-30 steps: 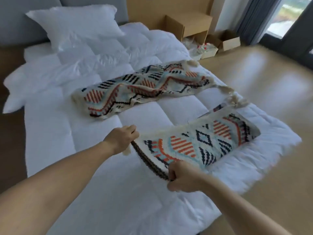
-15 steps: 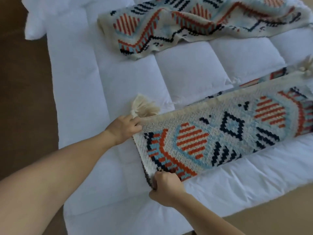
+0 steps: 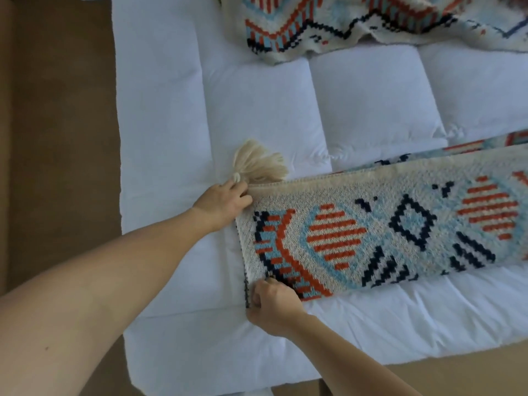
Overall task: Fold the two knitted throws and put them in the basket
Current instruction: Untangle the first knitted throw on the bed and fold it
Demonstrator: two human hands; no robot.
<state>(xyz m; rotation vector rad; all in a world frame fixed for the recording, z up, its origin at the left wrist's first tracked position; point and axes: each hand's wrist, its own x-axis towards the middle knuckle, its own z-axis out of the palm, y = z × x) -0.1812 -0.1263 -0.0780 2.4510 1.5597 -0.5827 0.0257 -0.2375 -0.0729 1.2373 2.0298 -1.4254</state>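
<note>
A knitted throw (image 3: 394,227) with a cream ground and orange, light blue and navy shapes lies as a long folded strip on the white duvet, running off the right edge. My left hand (image 3: 223,201) grips its far left corner, beside a cream tassel (image 3: 257,161). My right hand (image 3: 271,304) pinches the near left corner. A second throw (image 3: 357,21) of the same colours lies rumpled at the top of the view. No basket is in view.
The white quilted duvet (image 3: 271,104) covers the bed. Brown wooden floor (image 3: 57,110) shows along the left side and at the bottom right, past the bed's edge.
The view has dropped and closed in on the bed. The near throw's left end, lifted a second ago, now lies flat on the duvet. Both hands still hold its corners.
</note>
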